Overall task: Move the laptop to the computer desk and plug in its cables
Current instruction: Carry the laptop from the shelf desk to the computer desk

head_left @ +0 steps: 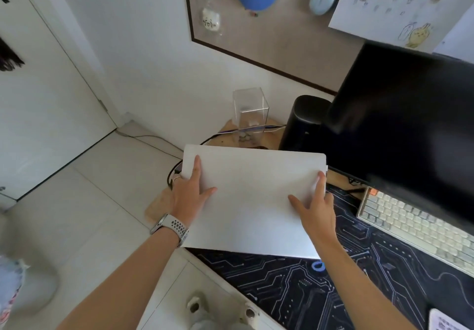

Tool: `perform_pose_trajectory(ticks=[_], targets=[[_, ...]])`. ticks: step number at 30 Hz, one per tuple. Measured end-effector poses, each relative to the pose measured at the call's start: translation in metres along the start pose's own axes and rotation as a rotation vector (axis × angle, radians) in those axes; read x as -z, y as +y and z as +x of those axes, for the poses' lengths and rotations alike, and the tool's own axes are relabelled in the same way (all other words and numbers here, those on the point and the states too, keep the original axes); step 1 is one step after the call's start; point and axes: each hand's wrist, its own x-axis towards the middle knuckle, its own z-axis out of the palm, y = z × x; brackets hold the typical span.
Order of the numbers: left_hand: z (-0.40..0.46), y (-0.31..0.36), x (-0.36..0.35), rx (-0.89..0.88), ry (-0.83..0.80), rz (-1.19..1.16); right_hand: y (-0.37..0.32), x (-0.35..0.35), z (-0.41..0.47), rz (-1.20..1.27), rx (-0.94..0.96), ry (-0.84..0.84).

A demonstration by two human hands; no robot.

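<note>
Closed laptop is at the desk's left end, at 9 o'clock of the keyboard, over the desk mat. Left hand and right hand hold its side edges, thumbs and forefingers spread flat on the lid, other fingers hidden. Whether it rests fully cannot be told. Transfer judged nearly done. Cables at its 9 o'clock edge remain unplugged

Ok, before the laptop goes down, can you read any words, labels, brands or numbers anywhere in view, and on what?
None can be read.
laptop lid: plain white, no logo showing.
drawing sheet on the wall: pencil sketches only, no text.
keyboard: key legends too small.
paper at bottom right: print too blurred.
white pouch on the board: dark marks, unreadable.
</note>
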Motion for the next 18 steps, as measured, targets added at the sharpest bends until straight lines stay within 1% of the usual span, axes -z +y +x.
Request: perform_pose_trajectory(ticks=[5,13,18], targets=[[0.006,-0.003,-0.013,-0.015,-0.038,-0.054,0.007,-0.007,0.003,-0.007,-0.039,-0.001],[0.013,-0.003,-0.031,-0.069,-0.041,0.029,0.018,-0.012,0.009,0.017,-0.072,-0.011],[0.017,-0.011,-0.048,-0.016,-0.075,0.049,0.024,-0.015,0.014,-0.009,-0.084,-0.028]])
